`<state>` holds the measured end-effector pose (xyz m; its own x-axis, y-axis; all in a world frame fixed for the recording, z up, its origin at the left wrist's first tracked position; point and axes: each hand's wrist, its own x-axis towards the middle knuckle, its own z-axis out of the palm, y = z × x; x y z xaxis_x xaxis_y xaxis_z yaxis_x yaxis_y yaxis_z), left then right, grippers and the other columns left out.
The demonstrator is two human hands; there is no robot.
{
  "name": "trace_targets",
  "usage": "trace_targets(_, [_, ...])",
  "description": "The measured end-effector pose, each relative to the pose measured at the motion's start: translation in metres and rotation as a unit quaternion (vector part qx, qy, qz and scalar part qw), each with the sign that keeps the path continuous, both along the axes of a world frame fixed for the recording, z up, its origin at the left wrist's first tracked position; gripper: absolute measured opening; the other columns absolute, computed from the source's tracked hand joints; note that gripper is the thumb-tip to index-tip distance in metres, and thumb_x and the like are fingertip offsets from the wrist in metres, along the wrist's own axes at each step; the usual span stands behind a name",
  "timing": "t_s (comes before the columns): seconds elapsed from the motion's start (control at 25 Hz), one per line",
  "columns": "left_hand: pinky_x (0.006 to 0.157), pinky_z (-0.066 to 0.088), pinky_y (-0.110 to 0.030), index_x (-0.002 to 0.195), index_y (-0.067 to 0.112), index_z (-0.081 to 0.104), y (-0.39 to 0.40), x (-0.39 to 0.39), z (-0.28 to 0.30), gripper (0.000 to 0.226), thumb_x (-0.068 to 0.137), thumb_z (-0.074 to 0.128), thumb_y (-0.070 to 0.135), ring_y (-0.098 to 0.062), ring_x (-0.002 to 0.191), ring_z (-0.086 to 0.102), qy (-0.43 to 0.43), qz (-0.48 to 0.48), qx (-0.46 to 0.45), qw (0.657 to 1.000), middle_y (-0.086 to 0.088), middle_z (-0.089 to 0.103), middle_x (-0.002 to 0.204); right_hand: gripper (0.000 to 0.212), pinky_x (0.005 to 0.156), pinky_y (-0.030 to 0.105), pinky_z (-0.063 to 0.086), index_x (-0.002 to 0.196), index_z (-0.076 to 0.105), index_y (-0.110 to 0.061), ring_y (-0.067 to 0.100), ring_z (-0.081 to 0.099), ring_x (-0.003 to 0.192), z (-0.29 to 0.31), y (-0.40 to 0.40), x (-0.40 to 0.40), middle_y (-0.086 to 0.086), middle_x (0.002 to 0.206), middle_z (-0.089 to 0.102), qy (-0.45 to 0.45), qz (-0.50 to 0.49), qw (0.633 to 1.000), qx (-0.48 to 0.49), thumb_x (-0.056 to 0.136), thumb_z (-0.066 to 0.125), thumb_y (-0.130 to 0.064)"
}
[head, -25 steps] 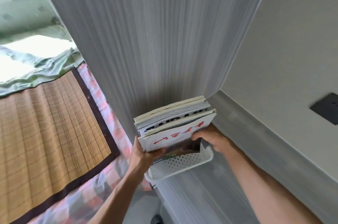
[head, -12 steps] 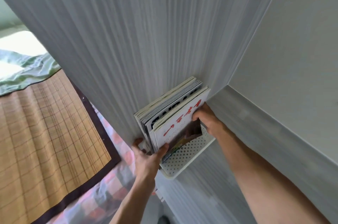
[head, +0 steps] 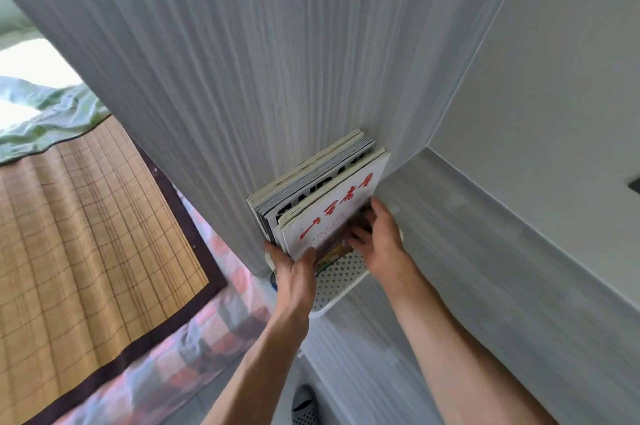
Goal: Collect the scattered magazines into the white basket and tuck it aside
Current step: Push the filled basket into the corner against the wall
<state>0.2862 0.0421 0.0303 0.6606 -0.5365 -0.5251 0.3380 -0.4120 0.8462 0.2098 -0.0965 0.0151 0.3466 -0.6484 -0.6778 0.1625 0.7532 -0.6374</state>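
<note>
- Grey panelled wall (head: pixel 277 60) fills most of my view; the white basket (head: pixel 341 280) sits pressed into the corner where that wall meets a lower grey ledge (head: pixel 502 251). I judge the tucking-aside nearly done, so the risks from here come from letting go
- Bed (head: pixel 86 234) to the left, bamboo mat over a checked sheet; the basket looks close to that side, though I cannot tell what it rests on. If its base is only partly supported, it could tip out toward me on release
- Magazines (head: pixel 322 196) stand upright in the basket, well above its rim, leaning back on the wall. Top-heavy load: a quick release could let the front white cover with red characters flop forward and drag others out
- Right hand (head: pixel 381 241) lies against the front cover, fingers spread and fairly straight, pressing rather than gripping. Pulling it away first removes the only thing holding the stack back
- Left hand (head: pixel 294 272) grips the near-left edge of the stack and basket, thumb across the cover. A snagged thumb on withdrawal could pull the basket out of the corner
- Grey slipper (head: pixel 304 404) on the floor below, where anything that spills would land
</note>
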Motion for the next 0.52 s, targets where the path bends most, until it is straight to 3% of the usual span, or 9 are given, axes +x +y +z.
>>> trace_targets(0.08, [0.094,0.034,-0.037,0.143,0.024,0.015,-0.007,0.001,0.003,0.061,0.094,0.051,0.02,-0.015,0.102,0.052,0.017,0.011,0.017,1.0,-0.007,0.044,0.143,0.043,0.098,0.047,0.051,0.126,0.055,-0.022,0.024,0.06,0.11,0.001,0.0,0.002,0.003,0.115,0.065,-0.043,0.02,0.999,-0.011,0.09,0.058,-0.046])
trace_targets(0.2, [0.092,0.034,-0.034,0.137,0.024,0.031,0.0,0.006,0.006,0.053,0.091,0.057,0.018,-0.016,0.105,0.054,0.018,0.036,-0.005,0.999,-0.008,0.052,0.138,0.04,0.104,0.044,0.046,0.125,0.059,-0.019,0.026,0.06,0.112,-0.002,0.011,-0.013,0.006,0.12,0.065,-0.029,0.005,0.999,0.02,0.094,0.054,-0.044])
trace_targets(0.32, [0.1,0.04,-0.039,0.137,0.023,0.039,0.021,0.005,0.001,0.057,0.088,0.067,0.024,-0.027,0.12,0.053,0.008,0.09,0.05,0.995,-0.009,0.051,0.14,0.014,0.082,0.034,0.051,0.106,0.057,-0.023,0.021,0.062,0.097,-0.024,0.046,-0.032,0.01,0.115,0.064,0.121,-0.098,0.988,-0.012,0.092,0.055,-0.023])
trace_targets(0.36, [0.095,0.047,-0.041,0.123,0.029,0.05,0.033,-0.003,-0.002,0.04,0.087,0.067,0.025,-0.028,0.112,0.057,-0.049,0.1,0.06,0.992,-0.008,0.06,0.128,0.017,0.074,0.031,0.049,0.103,0.054,-0.028,0.019,0.061,0.095,-0.032,0.061,-0.04,0.01,0.115,0.062,0.184,-0.12,0.974,-0.046,0.09,0.057,-0.017])
trace_targets(0.4, [0.08,0.052,-0.039,0.102,0.036,0.056,0.044,-0.014,-0.001,0.023,0.086,0.065,0.022,-0.025,0.096,0.062,-0.129,0.081,0.054,0.987,-0.003,0.068,0.108,0.024,0.068,0.028,0.047,0.099,0.051,-0.033,0.017,0.06,0.094,-0.039,0.077,-0.048,0.008,0.116,0.06,0.226,-0.122,0.963,-0.082,0.088,0.059,-0.014])
trace_targets(0.44, [0.067,0.052,-0.034,0.088,0.034,0.057,0.052,-0.027,-0.002,0.018,0.085,0.061,0.017,-0.021,0.081,0.063,-0.228,0.02,0.027,0.973,0.004,0.069,0.09,0.029,0.066,0.026,0.046,0.097,0.049,-0.038,0.015,0.059,0.094,-0.046,0.088,-0.055,0.007,0.118,0.058,0.25,-0.097,0.958,-0.106,0.087,0.06,-0.013])
trace_targets(0.48, [0.063,0.051,-0.031,0.085,0.03,0.058,0.049,-0.035,-0.005,0.017,0.085,0.057,0.014,-0.018,0.077,0.063,-0.325,-0.073,-0.01,0.943,0.008,0.068,0.085,0.032,0.068,0.027,0.047,0.1,0.049,-0.039,0.015,0.058,0.097,-0.051,0.093,-0.058,0.005,0.121,0.056,0.255,-0.051,0.958,-0.118,0.086,0.061,-0.014])
trace_targets(0.52, [0.069,0.053,-0.031,0.09,0.028,0.06,0.036,-0.039,-0.009,0.02,0.085,0.053,0.011,-0.016,0.084,0.064,-0.416,-0.179,-0.03,0.891,0.008,0.069,0.092,0.034,0.075,0.03,0.051,0.11,0.048,-0.037,0.018,0.06,0.102,-0.057,0.094,-0.059,0.005,0.125,0.056,0.239,0.0,0.965,-0.107,0.087,0.062,-0.016])
